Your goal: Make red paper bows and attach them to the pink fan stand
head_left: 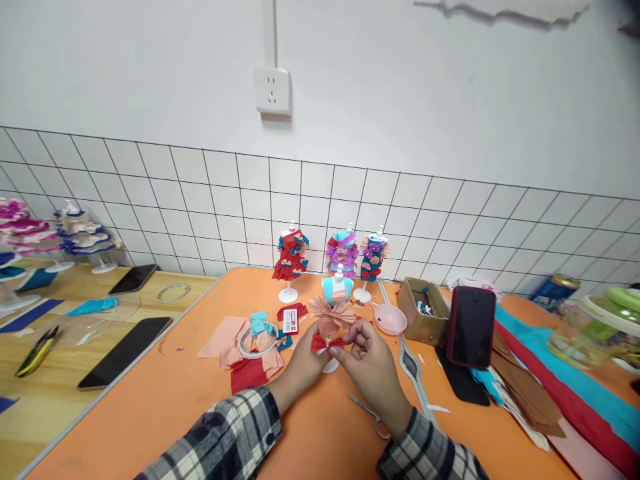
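A small dress-form mannequin (338,289) stands before me, wrapped in blue at the bust with a peach ruffle (332,315) at the waist. In front of its lower part is a red bow (327,344) that looks like crepe paper. My left hand (311,357) is closed on the bow's left side, its fingers partly hidden. With thumb and index finger, my right hand (369,353) pinches the bow's right end. The mannequin's white base (330,365) shows between my hands. Small scissors (373,417) lie below my right wrist.
Behind stand dressed mannequins, one in red (291,257), one in purple (343,253). Left lie paper scraps (250,373) and a tape ring (258,341). Right are a pink bowl (390,320), a cardboard box (424,310), an upright phone (471,327) and paper strips (575,373).
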### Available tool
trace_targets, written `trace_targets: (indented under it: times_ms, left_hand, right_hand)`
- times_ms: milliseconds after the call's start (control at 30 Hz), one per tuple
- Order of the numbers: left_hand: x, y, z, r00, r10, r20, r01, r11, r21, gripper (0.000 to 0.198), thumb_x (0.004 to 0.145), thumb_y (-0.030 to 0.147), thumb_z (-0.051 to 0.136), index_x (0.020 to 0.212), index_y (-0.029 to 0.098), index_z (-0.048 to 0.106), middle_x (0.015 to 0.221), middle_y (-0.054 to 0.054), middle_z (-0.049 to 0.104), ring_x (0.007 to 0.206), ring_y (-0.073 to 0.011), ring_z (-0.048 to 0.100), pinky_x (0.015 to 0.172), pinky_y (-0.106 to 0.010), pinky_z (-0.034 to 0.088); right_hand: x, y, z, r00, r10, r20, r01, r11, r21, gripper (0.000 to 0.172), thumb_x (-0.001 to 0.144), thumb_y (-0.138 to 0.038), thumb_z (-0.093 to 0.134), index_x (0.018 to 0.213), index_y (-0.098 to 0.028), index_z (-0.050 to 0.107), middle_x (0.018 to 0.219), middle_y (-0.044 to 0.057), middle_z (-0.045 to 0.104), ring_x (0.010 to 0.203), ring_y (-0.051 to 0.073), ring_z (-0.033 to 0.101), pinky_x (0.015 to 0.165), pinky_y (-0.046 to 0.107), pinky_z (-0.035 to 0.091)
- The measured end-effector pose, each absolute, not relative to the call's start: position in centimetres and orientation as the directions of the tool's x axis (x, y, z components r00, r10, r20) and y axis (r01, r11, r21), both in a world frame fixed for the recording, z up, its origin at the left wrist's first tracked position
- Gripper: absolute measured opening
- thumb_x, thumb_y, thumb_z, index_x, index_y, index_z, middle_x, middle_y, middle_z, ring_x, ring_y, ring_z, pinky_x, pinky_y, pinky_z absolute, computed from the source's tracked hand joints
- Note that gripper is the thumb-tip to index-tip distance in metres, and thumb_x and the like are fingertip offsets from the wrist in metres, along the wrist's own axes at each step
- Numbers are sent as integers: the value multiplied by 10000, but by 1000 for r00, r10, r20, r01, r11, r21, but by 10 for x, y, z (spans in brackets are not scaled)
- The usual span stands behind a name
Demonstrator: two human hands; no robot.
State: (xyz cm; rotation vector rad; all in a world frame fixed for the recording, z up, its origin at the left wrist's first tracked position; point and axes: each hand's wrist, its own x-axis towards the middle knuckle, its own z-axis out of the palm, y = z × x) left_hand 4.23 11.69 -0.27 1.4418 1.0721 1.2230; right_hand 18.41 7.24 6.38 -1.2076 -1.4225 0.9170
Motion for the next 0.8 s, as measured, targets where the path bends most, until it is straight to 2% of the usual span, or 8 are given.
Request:
trace_targets:
  times_ms: [67, 167, 333, 567, 800]
  left_hand:
    - [47, 121, -7, 175, 965, 194, 162, -222, 962, 288, 779, 422, 618, 878, 152, 644, 855, -62, 678, 828, -231, 591, 734, -299, 453]
    - [48, 120, -9, 186, 962, 199, 243, -241, 940, 329, 851, 418, 506, 727, 142, 633, 715, -40, 650, 691, -191, 561, 630, -262, 416]
    - [45, 112, -4, 221, 956, 193, 235, -245, 941, 333, 882, 419, 486, 803, 147, 662, 761, -46, 690, 680, -178, 597, 621, -242, 420]
    - [50, 100, 1, 263, 948, 179, 211, -238, 948, 270, 868, 367, 509, 766, 168, 661, 732, -36, 708, 650, -169, 636, 610, -239, 453]
    - [48, 95, 3, 265, 944, 198, 283, -273, 920, 240, 868, 300, 504, 759, 165, 671, 711, -33, 699, 640, -164, 620, 613, -234, 438]
  right_hand:
    - [181, 75, 63, 58, 965, 255, 267, 231, -936, 252, 703, -275, 676, 744, -213, 435, 620, -67, 426, 487, 75, 309, 469, 218, 245]
    - [179, 81, 62, 86, 954, 287, 284, 252, -925, 245, 722, -296, 657, 739, -215, 427, 623, -62, 423, 500, 83, 336, 472, 219, 267]
    - [180, 87, 66, 112, 948, 299, 288, 257, -922, 244, 734, -310, 640, 769, -220, 416, 629, -63, 430, 503, 85, 356, 480, 217, 301]
    - [183, 89, 75, 172, 921, 351, 366, 271, -890, 296, 720, -342, 656, 754, -223, 387, 658, -66, 462, 448, 59, 328, 425, 196, 269]
    - [183, 87, 75, 203, 908, 365, 450, 245, -859, 272, 718, -286, 638, 753, -230, 374, 591, -98, 382, 423, 59, 304, 420, 196, 245]
